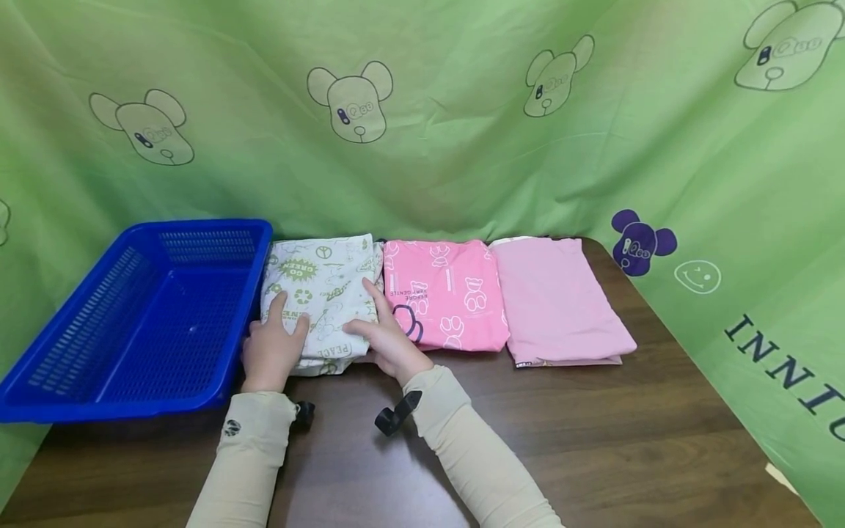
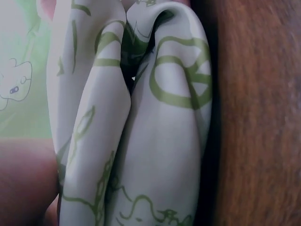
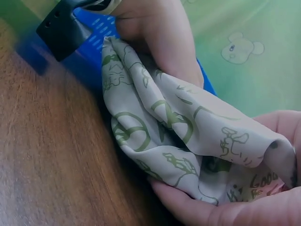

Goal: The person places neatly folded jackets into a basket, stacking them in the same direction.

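Note:
A folded white cloth with green print (image 1: 323, 293) lies on the table between both hands, atop a small stack. My left hand (image 1: 272, 350) grips its left near edge, thumb on top and some fingers hidden at the side. My right hand (image 1: 389, 341) holds the right side between thumb and fingers. In the right wrist view, the fingers of the right hand (image 3: 244, 207) lie along the bulging near folds of the printed cloth (image 3: 178, 127). The left wrist view shows the loose folds of the printed cloth (image 2: 160, 122) close up, beside part of the left hand (image 2: 26, 179).
At the left stands a blue plastic basket (image 1: 247, 315) with slotted walls, close beside the left hand. Right of the printed cloth lie a folded bright pink cloth (image 1: 455, 293) and a folded pale pink one (image 1: 561, 301). A green curtain (image 1: 436, 176) hangs behind the wooden table (image 1: 594, 440).

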{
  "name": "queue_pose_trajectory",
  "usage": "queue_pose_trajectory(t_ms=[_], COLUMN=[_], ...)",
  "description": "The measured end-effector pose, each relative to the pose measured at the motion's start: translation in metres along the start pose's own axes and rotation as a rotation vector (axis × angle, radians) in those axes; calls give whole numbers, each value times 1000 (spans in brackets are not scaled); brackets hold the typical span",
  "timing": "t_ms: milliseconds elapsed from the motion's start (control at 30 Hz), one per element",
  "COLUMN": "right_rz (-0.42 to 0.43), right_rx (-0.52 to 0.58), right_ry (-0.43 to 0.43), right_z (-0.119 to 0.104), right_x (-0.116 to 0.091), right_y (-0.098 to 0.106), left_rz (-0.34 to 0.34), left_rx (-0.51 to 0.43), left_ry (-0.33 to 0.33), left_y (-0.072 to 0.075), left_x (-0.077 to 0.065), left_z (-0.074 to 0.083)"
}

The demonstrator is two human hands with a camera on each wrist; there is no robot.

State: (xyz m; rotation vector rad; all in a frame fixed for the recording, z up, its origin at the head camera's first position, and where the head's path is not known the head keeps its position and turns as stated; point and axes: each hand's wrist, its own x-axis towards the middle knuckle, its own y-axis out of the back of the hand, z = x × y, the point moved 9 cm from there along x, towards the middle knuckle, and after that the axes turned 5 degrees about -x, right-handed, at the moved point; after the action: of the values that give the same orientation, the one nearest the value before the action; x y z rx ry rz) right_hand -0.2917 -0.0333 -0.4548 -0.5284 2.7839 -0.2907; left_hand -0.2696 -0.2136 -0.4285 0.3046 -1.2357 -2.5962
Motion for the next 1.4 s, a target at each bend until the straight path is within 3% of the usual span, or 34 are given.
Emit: queue_pose_trajectory(t_ms=[400,567,767,1400], right_rz=[-58,-73,-69,-9], right_rx=[-14,-31,-63,-25], right_ry=[11,65,137,218], right_z=[0,-11,-28,-59], right_x=[0,-4,-10,-26], right_y=[-1,-4,-6,-3], left_rz=[59,76,69,99], left_rx=[-46,-66,-93,-145], left_ry=[-44,-59,-80,-165], left_y=[8,9,10,26], left_x=[-5,-6,-7,-21], left_z=[7,11,17,40])
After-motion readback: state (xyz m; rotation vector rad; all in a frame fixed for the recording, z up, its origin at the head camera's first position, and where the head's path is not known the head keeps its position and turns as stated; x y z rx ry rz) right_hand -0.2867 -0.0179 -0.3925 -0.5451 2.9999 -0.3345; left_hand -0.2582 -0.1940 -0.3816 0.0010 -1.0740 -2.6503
